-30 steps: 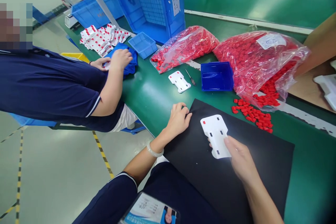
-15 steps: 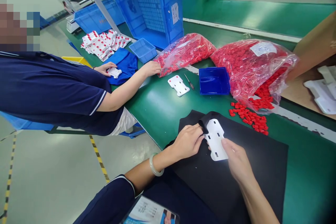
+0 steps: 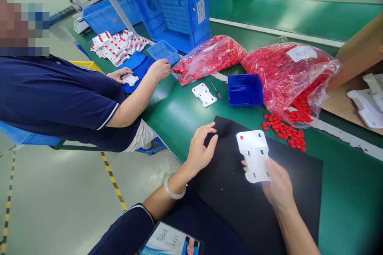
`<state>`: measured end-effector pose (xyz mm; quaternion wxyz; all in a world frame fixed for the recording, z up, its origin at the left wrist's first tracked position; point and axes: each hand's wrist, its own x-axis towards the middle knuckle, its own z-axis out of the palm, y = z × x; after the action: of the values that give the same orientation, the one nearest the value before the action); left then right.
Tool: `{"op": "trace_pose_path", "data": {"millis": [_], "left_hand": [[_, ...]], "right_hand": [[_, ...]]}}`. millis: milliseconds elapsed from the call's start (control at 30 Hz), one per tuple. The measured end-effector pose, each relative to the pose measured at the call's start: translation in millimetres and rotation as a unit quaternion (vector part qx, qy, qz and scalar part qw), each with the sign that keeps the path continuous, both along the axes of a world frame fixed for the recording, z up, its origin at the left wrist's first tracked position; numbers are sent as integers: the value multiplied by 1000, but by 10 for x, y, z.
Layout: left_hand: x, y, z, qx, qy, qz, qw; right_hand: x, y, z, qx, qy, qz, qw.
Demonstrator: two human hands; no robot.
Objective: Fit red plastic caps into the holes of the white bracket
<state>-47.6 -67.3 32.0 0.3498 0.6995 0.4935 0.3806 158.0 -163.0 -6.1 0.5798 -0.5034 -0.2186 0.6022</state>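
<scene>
Hands apart: R hand [image 3: 279, 185] grips plate [image 3: 255, 162] over mat [image 3: 303, 179], thumb on top, fingers under; L hand [image 3: 201, 147] empty, half-curled by mat's far-left corner. From my end, I'd say light, stiff, prob. slick plastic; best held by its edges, off the slots [image 3: 262, 152].
</scene>
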Motion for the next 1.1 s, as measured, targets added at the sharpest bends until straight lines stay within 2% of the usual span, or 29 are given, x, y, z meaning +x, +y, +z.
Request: {"op": "trace_pose_path", "data": {"millis": [67, 133, 233, 333, 433, 500, 567, 633, 733, 833, 967, 1100], "left_hand": [[89, -42, 68, -13, -42, -7, 999], [186, -80, 101, -79, -90, -55, 991], [317, -104, 99, -183, -182, -117, 959], [376, -80, 86, -215, -215, -117, 945], [305, -19, 69, -179, -138, -122, 967], [193, 41, 30, -96, 3, -67, 993], [67, 119, -44, -27, 141, 13, 990], [-26, 214, -144, -12, 208, 48, 977], [-57, 375, -277, -24, 221, 19, 975], [4, 535, -308, -29, 219, -23, 975], [89, 613, -177, -32, 191, -52, 980], [189, 401, -50, -20, 152, -69, 986]], "right_hand": [[-15, -9, -8, 8, 1, 5, 1000], [-32, -23, -19, 15, 0, 13, 1000], [-55, -42, -39, 17, -6, 29, 999], [-58, -56, -55, 14, -21, 43, 999], [-40, -60, -70, 6, -51, 43, 998], [-28, -52, -77, -3, -82, 37, 996], [-22, -33, -79, -14, -117, 33, 993], [-25, -8, -73, -23, -147, 32, 988], [-36, 28, -53, -31, -179, 38, 983], [-41, 47, -27, -34, -206, 40, 977], [-39, 56, -10, -35, -231, 35, 972], [-41, 66, -29, -42, -244, 35, 968]]}}
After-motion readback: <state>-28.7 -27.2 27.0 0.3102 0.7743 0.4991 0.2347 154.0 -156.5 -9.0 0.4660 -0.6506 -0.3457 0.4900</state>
